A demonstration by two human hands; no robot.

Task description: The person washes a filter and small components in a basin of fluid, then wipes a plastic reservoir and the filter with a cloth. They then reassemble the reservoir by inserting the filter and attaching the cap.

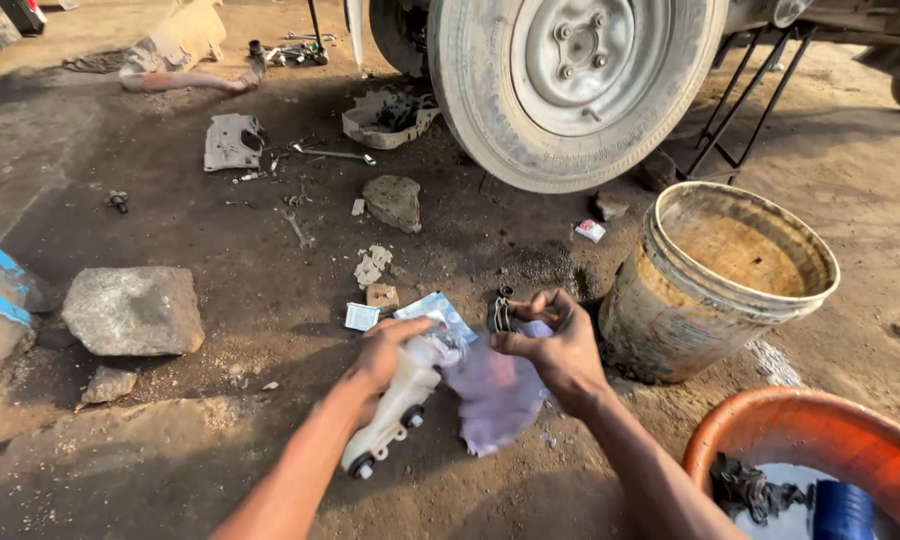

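My left hand (385, 350) grips a white plastic part with black fittings (395, 415), held slanted over the dirt ground. A thin translucent plastic bag (495, 395) hangs between my two hands; my right hand (555, 345) pinches its upper edge with closed fingers. The top of the white part sits at the bag's mouth. A blue and white packet (440, 310) lies on the ground just beyond my left hand, and a small dark metal piece (500, 310) lies near my right fingers.
A large vehicle wheel (570, 85) stands ahead. A dirty bucket (720, 285) sits at right, an orange basin (820, 440) with water at lower right. Rocks (135, 310), a stone (394, 201), wrenches (335, 154) and scraps litter the ground.
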